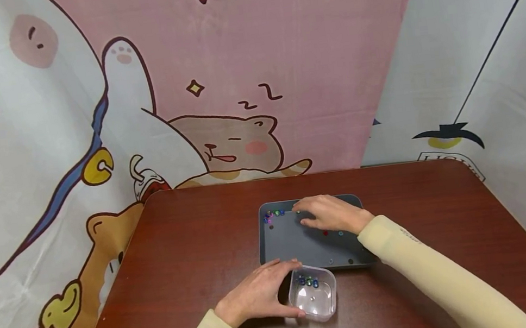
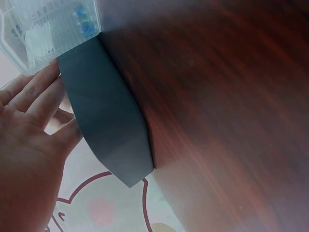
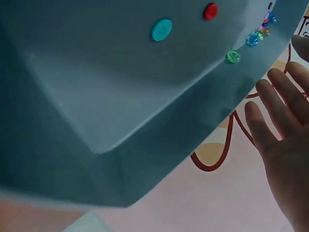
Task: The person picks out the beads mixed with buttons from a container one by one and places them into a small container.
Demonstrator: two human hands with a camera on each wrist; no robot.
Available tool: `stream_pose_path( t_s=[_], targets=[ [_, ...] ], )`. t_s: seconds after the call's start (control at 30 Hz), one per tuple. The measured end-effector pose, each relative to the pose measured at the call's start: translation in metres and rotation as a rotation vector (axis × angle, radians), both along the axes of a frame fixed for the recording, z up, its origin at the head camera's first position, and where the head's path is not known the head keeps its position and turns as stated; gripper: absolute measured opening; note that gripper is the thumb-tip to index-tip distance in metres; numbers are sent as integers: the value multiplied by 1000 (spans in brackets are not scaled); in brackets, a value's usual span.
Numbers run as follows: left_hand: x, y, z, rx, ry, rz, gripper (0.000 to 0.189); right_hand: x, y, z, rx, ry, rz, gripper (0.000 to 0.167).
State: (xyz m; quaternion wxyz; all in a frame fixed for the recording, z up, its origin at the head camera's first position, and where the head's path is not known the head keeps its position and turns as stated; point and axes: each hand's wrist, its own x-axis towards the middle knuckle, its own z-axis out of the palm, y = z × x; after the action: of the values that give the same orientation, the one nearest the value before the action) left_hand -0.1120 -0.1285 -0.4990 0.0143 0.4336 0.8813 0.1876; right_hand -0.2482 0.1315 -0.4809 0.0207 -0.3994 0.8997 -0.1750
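Observation:
My left hand (image 1: 259, 290) holds a clear plastic box (image 1: 316, 309) at its left side, fingers at the far corner and thumb at the near one. Several shiny beads (image 1: 308, 281) lie inside the box, towards its far side. My right hand (image 1: 328, 214) hovers over the grey tray (image 1: 288, 245), fingers spread and slightly bent, with nothing visible in them. Below its fingertips a green bead (image 3: 233, 56) lies by the tray's far wall. More colourful beads (image 1: 274, 214) are clustered in the tray's far left corner.
Also in the tray are a red button (image 3: 211, 11), a blue button (image 3: 161, 30) and a dark button (image 1: 351, 261). The box stands at the tray's near edge. Both sit on a brown wooden table (image 1: 193, 238), with a printed cloth (image 1: 310, 70) hanging behind it.

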Motion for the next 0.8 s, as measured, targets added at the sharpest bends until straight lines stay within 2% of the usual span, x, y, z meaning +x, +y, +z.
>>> stream_pose_path(
  t_s=[0.4,0.63,0.8],
  targets=[
    [1,0,-1,-4,-14,1,90,-9,-6,-17,-4,-80,-77,38],
    [0,0,0,-13,-18,3,89,-11,-6,-21,9,-72,-123,35],
    [0,0,0,-12,-9,0,89,-14,-5,-25,17,-39,-120,32]
  ],
)
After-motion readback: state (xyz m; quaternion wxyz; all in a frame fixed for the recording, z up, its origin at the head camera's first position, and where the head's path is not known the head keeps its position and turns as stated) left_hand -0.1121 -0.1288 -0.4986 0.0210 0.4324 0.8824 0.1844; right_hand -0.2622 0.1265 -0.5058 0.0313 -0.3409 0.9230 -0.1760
